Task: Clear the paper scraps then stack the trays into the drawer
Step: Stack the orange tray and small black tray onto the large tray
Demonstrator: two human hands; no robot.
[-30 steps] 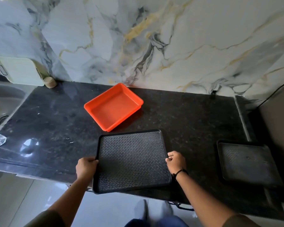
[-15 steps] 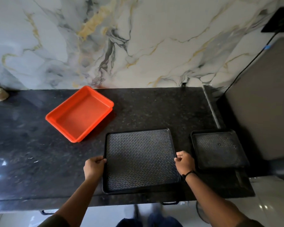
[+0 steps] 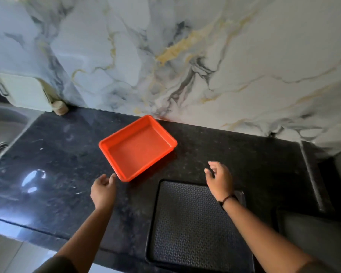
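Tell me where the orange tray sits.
The orange tray sits mid-counter near the marble wall, angled, just beyond the left hand and up-left of the black tray.

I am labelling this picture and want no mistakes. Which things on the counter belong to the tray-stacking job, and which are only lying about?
Belong to the job:
- orange tray
- large black tray
- second black tray, partly out of frame
- left hand and right hand, both open, holding nothing

Only lying about:
- white cutting board against the wall
- small beige object beside it
- sink
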